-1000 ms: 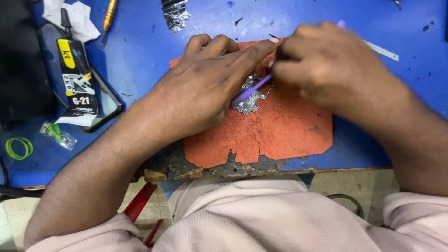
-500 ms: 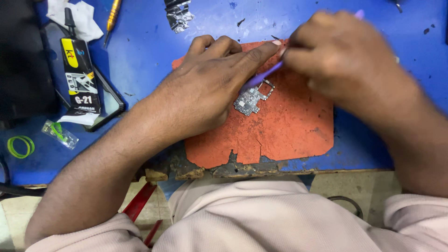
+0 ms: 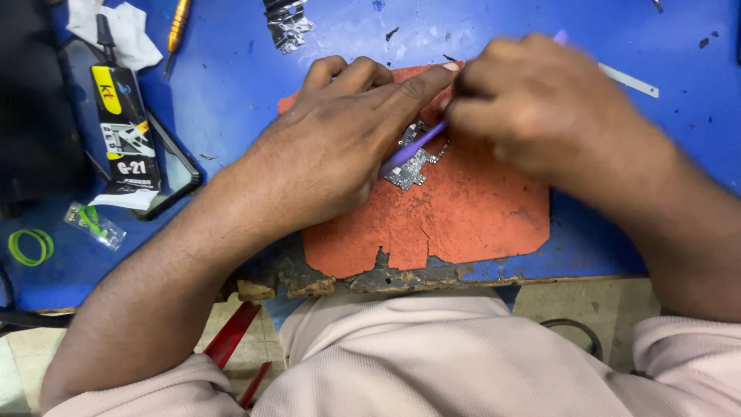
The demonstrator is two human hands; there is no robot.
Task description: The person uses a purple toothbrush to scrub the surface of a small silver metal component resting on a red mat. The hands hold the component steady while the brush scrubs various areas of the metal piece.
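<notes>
Head view looks straight down at my two hands meeting over the orange mat [image 3: 471, 216], which lies on the blue counter [image 3: 231, 85]. A small circuit board [image 3: 415, 158] sits near the far middle of that mat. My left hand [image 3: 332, 150] lies flat over the mat's left part, fingers spread loosely and gripping nothing, the forefinger stretched out past the board's far edge as if to steady it. My right hand [image 3: 532, 108] is closed around a purple brush [image 3: 413, 147], whose working end slants down onto the board.

I judge that I am in the middle of scrubbing or cleaning the board with the brush. The next stroke calls for light pressure and for the left hand to keep the board from sliding on the mat.

My right hand is blurred, so I cannot tell exactly how the fingers sit on the handle; only a purple tip shows beyond the knuckles. Part of the board is covered by my left hand and the brush, and its components are too small to make out.

Left of the mat lie a black glue tube [image 3: 123, 123] on a dark phone screen [image 3: 174, 166], a green rubber band [image 3: 31, 245] and a yellow screwdriver [image 3: 177, 27], which is cut off at the frame's edge. Beyond the mat lies crumpled foil [image 3: 287, 23].
</notes>
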